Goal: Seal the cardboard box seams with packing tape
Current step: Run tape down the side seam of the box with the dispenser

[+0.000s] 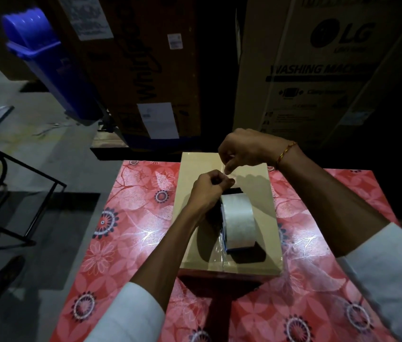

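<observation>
A shut tan cardboard box (195,174) lies on a table with a red flowered cloth (130,218). A roll of clear packing tape (238,222) stands on edge on the box top, over the centre seam. A strip of clear tape runs from the roll toward the box's near edge. My left hand (207,191) is over the roll's far side, fingers pinched on the tape end. My right hand (244,149) hovers above the far half of the box, thumb and finger pinching the same thin tape end.
Large appliance cartons (318,70) stand behind the table. A blue bin (47,60) leans at the upper left. A black metal frame (17,183) and a dark shoe (0,275) are on the grey floor to the left.
</observation>
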### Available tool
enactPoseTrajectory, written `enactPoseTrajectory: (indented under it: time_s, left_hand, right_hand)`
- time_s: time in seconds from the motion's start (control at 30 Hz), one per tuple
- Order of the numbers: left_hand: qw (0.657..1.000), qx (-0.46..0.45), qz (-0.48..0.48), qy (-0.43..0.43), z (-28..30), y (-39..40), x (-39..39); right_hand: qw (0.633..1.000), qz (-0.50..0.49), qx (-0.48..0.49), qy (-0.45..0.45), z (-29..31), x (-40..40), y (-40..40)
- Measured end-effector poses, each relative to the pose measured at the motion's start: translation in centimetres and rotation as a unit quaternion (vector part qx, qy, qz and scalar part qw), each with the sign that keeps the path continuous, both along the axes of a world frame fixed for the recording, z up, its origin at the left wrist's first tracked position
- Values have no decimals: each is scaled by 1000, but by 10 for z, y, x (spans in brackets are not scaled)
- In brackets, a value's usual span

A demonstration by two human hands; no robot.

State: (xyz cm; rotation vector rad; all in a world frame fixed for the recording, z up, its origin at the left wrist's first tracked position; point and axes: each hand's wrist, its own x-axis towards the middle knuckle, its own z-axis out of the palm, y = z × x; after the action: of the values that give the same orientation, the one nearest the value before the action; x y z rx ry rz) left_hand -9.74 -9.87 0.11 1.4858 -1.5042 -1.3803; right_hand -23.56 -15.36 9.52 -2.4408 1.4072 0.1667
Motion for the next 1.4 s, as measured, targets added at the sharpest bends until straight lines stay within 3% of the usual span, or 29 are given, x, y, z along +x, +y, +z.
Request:
enactPoseTrajectory:
  time_s: [0.07, 0.13, 0.2, 0.3, 0.5, 0.6, 0.73, 1.2, 1.4]
  left_hand:
    - [1000, 11, 2, 3, 0, 0, 1]
    - [1000, 12, 9, 3, -2, -2, 2]
    - [1000, 16, 21, 12, -3, -1, 2]
    - [999, 30, 29, 26, -3, -1, 4]
    - [999, 26, 9, 37, 4, 2, 6]
    - [999, 33, 3, 39, 5, 2, 6]
    - [999, 38, 2, 38, 3, 1, 9]
    - [997, 9, -28, 70, -2, 1, 18]
    - [997, -3, -39, 61, -2, -1, 21]
  right_hand:
    - [1000, 4, 21, 7, 5, 0, -1]
    - [997, -7, 71, -41, 8, -2, 0]
    - [975, -48, 125, -179, 10, -9, 3]
    - [923, -113, 125, -346, 1, -26, 9]
    - [917, -168, 173, -319, -66, -48, 40]
    - [908, -173, 136, -356, -83, -46, 49]
    - [893, -173, 98, -403, -85, -40, 50]
    - [824, -267, 161, -472, -76, -27, 41]
    - [817, -281, 171, -473, -73, -23, 34]
